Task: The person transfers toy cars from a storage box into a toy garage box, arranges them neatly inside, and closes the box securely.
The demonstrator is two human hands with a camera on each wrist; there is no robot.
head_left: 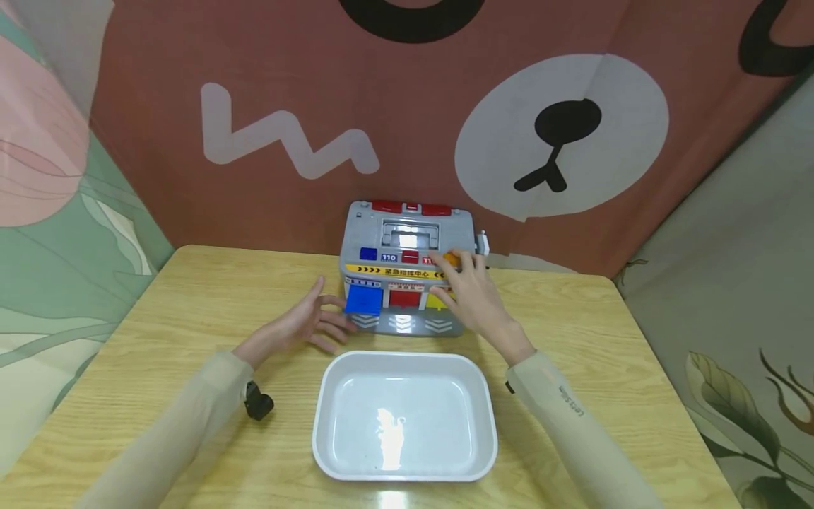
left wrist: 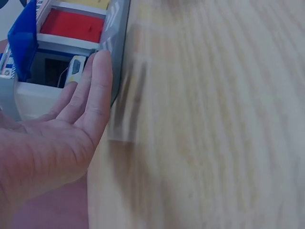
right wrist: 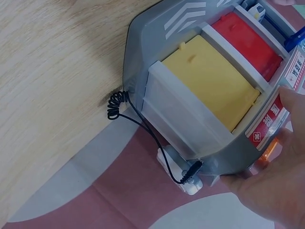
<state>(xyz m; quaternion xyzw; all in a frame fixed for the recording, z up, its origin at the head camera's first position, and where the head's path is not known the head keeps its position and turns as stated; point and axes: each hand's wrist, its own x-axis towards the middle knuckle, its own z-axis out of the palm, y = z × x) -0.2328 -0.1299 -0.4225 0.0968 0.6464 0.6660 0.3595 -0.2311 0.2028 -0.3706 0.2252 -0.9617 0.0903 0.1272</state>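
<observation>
A grey toy emergency-centre garage (head_left: 407, 272) stands at the back of the table, with blue, red and yellow doors. Its blue door (head_left: 364, 300) is swung up, and a small white-and-yellow toy car (left wrist: 75, 69) sits in that bay. Beside it my left hand (head_left: 318, 325) has its fingers extended, their tips at the bay's front by the car; contact with the car is unclear. My right hand (head_left: 473, 297) holds the garage's upper right corner, thumb at the front sign and fingers over the top around an orange button (head_left: 452, 259). The red door (right wrist: 248, 45) and yellow door (right wrist: 212, 81) are down.
A white rectangular tray (head_left: 405, 475) lies in front of the garage, between my forearms. A white toy handset (right wrist: 178, 169) on a coiled black cord hangs at the garage's right side. A printed cloth wall (head_left: 286, 212) rises directly behind the table.
</observation>
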